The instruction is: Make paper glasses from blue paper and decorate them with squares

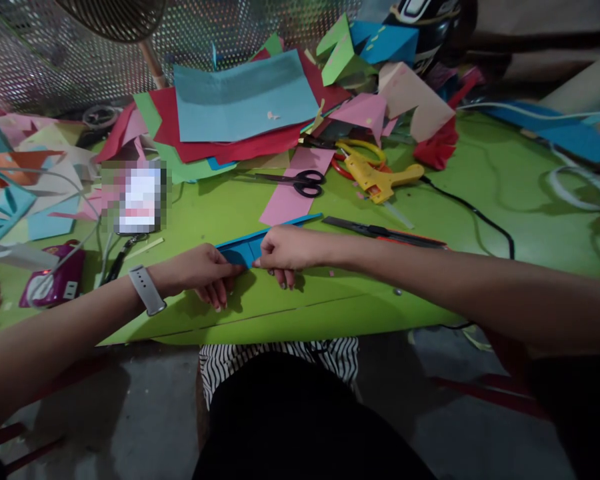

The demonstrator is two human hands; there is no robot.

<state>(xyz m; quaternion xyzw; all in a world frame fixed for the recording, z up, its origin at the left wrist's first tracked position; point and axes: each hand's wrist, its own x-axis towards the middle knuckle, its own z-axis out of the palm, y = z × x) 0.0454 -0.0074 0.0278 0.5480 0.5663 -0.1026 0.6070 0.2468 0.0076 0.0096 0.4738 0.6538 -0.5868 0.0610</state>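
A folded piece of blue paper [240, 251] lies near the front of the green table, between my two hands. My left hand [211, 272], with a pale band on its wrist, pinches the paper's near left edge. Beside it my right hand [283, 253] grips the near edge with curled fingers and covers part of the sheet. Just beyond the paper is a pink paper strip [287, 193] with black-handled scissors [295, 180] lying across it. A box cutter [380, 233] rests right of the paper, partly behind my right forearm.
A yellow glue gun [375, 175] with a black cord lies at the back right of the green table [260, 320]. Stacked coloured paper [240, 100] stands at the back. At left are a phone [140, 200], a purple power box [60, 273] and paper scraps. A fan [113, 17] stands behind.
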